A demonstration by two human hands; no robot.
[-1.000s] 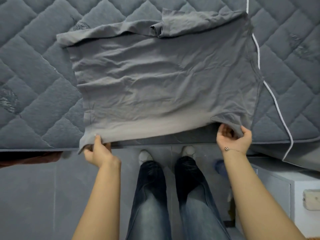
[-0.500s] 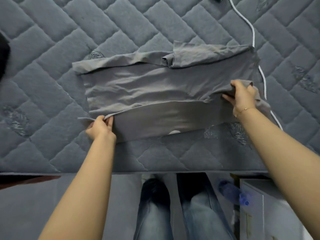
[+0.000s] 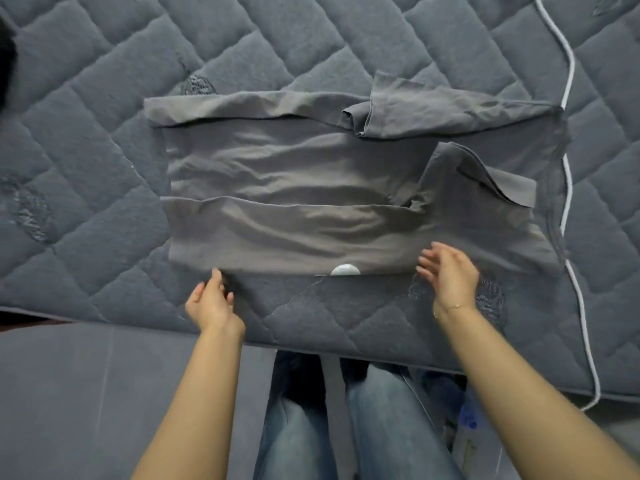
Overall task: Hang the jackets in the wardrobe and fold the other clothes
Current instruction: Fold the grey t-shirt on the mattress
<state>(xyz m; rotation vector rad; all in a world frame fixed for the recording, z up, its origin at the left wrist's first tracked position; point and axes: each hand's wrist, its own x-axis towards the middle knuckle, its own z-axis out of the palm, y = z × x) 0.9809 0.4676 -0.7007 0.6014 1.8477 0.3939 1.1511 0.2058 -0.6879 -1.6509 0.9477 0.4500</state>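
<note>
Grey shirt lies flat on the quilted mattress, just beyond both sets of fingers. Near edge folded up over the middle; far edge folded down, one sleeve flopped across the top right, another flap turned back on the right side.

Left hand: fingers relaxed and loosely spread, tips at the shirt's near left corner, gripping nothing. Whether they touch the cloth is hard to tell.

Right hand: fingers straight and spread, blurred, over the shirt's near right edge, holding nothing. Thin bracelet on that wrist.

Small white round piece pokes out from under the shirt's near edge, between the two hands; mostly hidden, cannot identify it.

White cord runs down the mattress to the right of the right fingers, along the shirt's right edge, touching it at the far corner.

Below the hands: jeans, grey floor. Something blue beside the right leg, partly hidden by the forearm. Dark shape cut off at the far left edge.
</note>
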